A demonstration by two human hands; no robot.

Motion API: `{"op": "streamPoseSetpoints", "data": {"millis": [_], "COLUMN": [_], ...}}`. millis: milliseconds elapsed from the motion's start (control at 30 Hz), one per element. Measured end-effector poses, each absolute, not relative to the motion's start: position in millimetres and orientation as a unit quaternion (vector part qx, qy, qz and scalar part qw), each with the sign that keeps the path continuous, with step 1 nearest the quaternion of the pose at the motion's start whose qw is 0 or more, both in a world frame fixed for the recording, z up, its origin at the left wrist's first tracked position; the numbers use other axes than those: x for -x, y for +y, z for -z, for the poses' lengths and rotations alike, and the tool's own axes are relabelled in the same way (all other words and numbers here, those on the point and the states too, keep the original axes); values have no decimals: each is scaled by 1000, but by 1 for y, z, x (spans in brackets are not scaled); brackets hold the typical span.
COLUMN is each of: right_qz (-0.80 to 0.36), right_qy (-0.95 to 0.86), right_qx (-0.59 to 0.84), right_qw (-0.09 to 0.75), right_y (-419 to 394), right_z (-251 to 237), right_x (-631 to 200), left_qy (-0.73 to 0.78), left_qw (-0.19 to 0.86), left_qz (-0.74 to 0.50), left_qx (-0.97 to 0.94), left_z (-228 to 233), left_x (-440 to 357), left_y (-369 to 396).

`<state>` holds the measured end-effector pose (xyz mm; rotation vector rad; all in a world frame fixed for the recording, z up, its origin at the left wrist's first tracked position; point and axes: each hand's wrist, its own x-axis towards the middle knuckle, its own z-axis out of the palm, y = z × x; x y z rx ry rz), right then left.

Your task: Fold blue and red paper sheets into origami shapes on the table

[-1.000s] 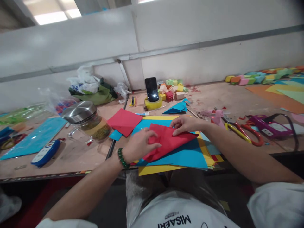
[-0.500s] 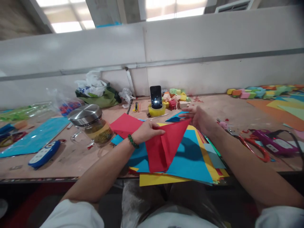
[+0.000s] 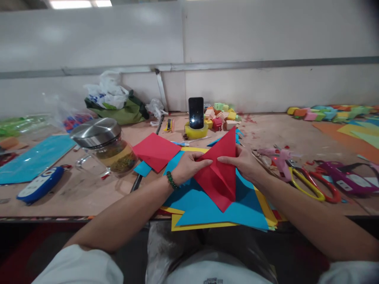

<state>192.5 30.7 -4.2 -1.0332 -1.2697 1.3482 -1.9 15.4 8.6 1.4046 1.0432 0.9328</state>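
A creased sheet of red paper is held up between my hands, its pointed top corner tilted to the right. My left hand, with a green bead bracelet at the wrist, pinches its left edge, thumb on top. On the right edge, my right hand grips it with the thumb across the front and the fingers behind, hidden. Below lies a stack of blue paper with yellow sheets under it. A flat red square sheet rests beside my left hand.
Left stand a glass tea jug with a steel lid and a blue-and-white power strip. Behind are a phone on a yellow tape roll and small paper boxes. Right lie a pink glue gun, scissors and a purple device.
My right hand has come down and closed on the red paper's right edge. The paper has turned more upright, and the view has tilted down.
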Motion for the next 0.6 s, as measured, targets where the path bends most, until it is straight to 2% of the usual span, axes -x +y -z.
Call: {"op": "streamPoseSetpoints", "data": {"millis": [367, 600], "right_qz": [-485, -470], "right_qy": [-565, -567], "right_qx": [434, 430], "right_qw": [507, 522], "right_y": [15, 11], "right_z": [-7, -9], "right_x": [-189, -189], "left_qy": [410, 400], "left_qw": [577, 543], "left_qz": [-425, -424], "left_qx": [-565, -604], "left_z": [-12, -12], "left_x": [3, 3], "left_y": [12, 10]}}
